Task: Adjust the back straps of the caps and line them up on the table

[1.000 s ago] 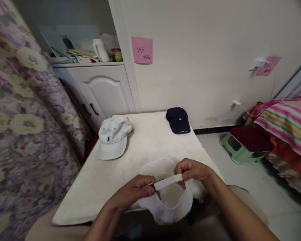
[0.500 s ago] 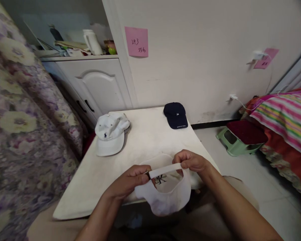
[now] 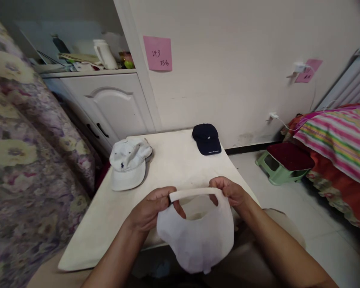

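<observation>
The left hand (image 3: 151, 206) and right hand (image 3: 229, 191) are pinching opposite ends of the strap (image 3: 195, 194) on the held cap (image 3: 198, 236), thumbs and fingers closing on the band while the rest of the cap is hanging below and between them. A dark bit (image 3: 169, 199), perhaps a buckle, is showing at the left fingertips. Since half a second ago the cap has been tipping: the strap, which was slanting up towards the right hand, is now running nearly level, and the back of the crown is facing the wearer. The black letters that were showing through the gap under the strap are no longer showing. For the work in hand, this is leaving the strap drawn out between both grips, with its whole length in plain view. The cap is hanging at the near edge of the worktop (image 3: 168, 160); whether it is touching that edge I cannot tell. Beyond the left hand, a pale cap (image 3: 127, 164) is lying with its peak towards the wearer; beyond the right hand, near the wall, a navy cap (image 3: 207, 139) is lying. Both are staying where they were, well apart from the fingers.
</observation>
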{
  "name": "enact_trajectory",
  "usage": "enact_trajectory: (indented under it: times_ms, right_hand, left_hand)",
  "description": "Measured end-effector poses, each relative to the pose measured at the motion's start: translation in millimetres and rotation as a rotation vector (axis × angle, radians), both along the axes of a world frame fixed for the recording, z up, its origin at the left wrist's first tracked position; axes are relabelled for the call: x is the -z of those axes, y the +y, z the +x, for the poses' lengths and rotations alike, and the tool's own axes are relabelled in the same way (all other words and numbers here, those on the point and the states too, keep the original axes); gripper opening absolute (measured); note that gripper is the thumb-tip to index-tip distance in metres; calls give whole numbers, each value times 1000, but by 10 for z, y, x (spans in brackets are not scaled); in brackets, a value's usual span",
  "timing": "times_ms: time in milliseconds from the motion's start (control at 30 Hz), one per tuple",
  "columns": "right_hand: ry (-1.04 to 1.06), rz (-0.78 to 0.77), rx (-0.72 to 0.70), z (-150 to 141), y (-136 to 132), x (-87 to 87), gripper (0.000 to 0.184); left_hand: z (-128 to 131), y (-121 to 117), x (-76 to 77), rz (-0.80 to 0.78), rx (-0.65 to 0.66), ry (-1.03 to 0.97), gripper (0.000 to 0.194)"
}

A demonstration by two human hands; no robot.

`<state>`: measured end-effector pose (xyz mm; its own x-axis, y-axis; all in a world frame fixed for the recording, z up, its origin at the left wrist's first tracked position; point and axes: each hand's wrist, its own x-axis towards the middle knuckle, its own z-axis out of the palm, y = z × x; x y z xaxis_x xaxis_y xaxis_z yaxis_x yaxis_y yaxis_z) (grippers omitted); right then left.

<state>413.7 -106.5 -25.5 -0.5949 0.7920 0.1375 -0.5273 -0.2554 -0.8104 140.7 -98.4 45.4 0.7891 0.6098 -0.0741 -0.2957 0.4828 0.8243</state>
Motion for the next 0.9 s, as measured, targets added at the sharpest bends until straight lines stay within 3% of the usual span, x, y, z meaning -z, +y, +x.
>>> enact_trajectory:
  times_ms: [167, 267, 433, 667, 900]
  right_hand:
    - [-24, 29, -161, -6, -43, 30, 70]
    - [-28, 48, -256, -49, -86, 40, 73]
    - [83, -43, -192, -188, -231, -56, 54]
    - [241, -81, -122, -326, -296, -270, 47]
    - [302, -98, -64, -326, -260, -215, 36]
  left_hand:
    - [44, -11, -4, -44, -86, -40, 32]
    - [71, -35, -16, -82, -107, -17, 33]
    - [84, -70, 15, -140, -68, -49, 31]
    - [151, -82, 10, -119, -73, -189, 25]
    - [176, -98, 52, -148, -122, -221, 29]
